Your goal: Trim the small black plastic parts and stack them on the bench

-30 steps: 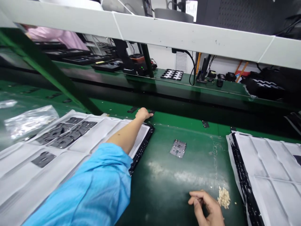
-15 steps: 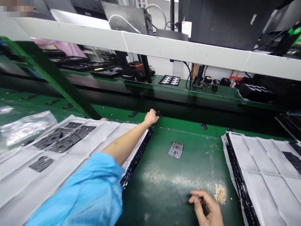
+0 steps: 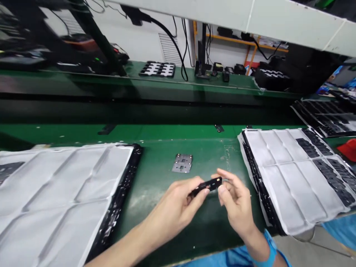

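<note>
In front of me, above the green bench, my left hand [image 3: 180,200] pinches a slim black part [image 3: 207,185] between thumb and fingers. The part is seen nearly edge-on, with small openings and a yellow spot near its right end. At that end, my right hand [image 3: 236,200] closes its thumb and forefinger around the tip; its other fingers are loosely curled. Beyond the hands, a flat grey plate [image 3: 183,163] with cut-outs and bright dots along its edges lies on the bench.
A stack of white-lined trays [image 3: 83,174] stands left. Another tray stack [image 3: 283,185] stands right, with rows of black parts. Along the far green strip lie small black pieces [image 3: 219,128]. A white shelf beam [image 3: 222,11] crosses overhead, and a black-and-white tray [image 3: 157,69] lies behind.
My left hand has come back from the far strip with the black part. My right hand has moved up to meet it. The view has swung right.
</note>
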A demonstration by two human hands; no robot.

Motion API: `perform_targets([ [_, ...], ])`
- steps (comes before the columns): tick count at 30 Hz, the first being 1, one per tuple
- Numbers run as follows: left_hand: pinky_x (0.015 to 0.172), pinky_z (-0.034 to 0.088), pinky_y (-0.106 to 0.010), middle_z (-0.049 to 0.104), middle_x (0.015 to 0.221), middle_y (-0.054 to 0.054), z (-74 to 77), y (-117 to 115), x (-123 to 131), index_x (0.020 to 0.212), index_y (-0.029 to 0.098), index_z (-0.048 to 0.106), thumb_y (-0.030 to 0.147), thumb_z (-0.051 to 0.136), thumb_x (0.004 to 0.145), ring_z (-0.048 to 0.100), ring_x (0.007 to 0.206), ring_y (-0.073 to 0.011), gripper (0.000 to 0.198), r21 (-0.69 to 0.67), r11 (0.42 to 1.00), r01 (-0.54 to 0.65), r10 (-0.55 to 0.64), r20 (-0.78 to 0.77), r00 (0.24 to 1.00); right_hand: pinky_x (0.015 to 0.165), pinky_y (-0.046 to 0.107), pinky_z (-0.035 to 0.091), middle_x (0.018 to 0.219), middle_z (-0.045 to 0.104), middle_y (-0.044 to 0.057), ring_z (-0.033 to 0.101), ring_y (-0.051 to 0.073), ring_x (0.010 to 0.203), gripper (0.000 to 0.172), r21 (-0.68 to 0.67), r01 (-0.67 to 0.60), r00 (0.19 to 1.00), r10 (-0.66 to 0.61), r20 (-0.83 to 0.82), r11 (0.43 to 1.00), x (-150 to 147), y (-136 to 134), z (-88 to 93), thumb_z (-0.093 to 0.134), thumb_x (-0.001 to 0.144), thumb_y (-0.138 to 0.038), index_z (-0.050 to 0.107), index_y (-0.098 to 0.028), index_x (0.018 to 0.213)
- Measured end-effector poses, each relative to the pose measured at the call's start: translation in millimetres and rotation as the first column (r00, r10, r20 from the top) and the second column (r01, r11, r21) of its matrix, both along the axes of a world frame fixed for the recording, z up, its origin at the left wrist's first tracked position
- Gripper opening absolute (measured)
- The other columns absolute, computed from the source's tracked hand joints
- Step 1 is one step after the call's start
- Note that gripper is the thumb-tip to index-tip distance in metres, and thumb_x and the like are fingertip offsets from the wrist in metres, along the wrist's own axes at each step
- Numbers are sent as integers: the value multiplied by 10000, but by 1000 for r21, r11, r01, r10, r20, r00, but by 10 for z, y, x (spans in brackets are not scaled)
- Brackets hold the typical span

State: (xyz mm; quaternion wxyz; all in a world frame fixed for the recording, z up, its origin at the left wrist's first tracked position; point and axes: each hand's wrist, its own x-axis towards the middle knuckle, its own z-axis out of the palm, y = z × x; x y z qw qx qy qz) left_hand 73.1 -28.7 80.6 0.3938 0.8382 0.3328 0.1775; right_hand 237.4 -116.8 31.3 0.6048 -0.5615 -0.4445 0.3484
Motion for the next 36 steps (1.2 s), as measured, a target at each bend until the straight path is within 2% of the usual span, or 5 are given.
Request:
perform_targets([
  [7,548,305,-287,517,661,44,-245,-256,104,800,254,427,313,433,1048,444,544,-157,254,40,999,-31,31,6,1000,648,287,564,618,663,1,622,166,579,221,-57,35,999,-33,36,998,93,-85,-62,655,979,-317,827,-194,1042],
  [13,568,315,-297,527,692,39,-248,-296,172,835,262,417,266,408,1059,475,566,-169,224,67,998,7,-9,28,1000,654,290,584,679,736,24,634,159,561,200,-55,62,996,-65,-64,997,118,-71,-93,671,942,-299,840,-198,905],
  [20,572,310,-295,491,694,47,-312,-334,172,830,261,396,256,383,1062,453,575,-164,232,46,999,25,-26,20,999,651,253,577,734,791,30,720,179,665,197,6,60,987,-58,-153,998,112,-50,-147,658,899,-221,849,-212,853],
  [29,569,309,-280,477,691,58,-325,-308,214,830,261,378,298,381,1073,424,574,-155,246,-49,999,13,-12,29,1000,561,231,510,659,743,18,647,159,597,210,-27,112,985,-115,-130,993,114,-66,-246,651,855,-190,859,-211,835],
  [36,565,311,-274,464,685,59,-369,-290,249,819,265,359,317,387,1070,419,564,-157,258,-71,997,33,-31,26,999,486,205,387,556,576,-37,426,94,486,238,-18,37,981,-40,-189,999,227,-136,-246,635,879,-185,858,-205,960],
])
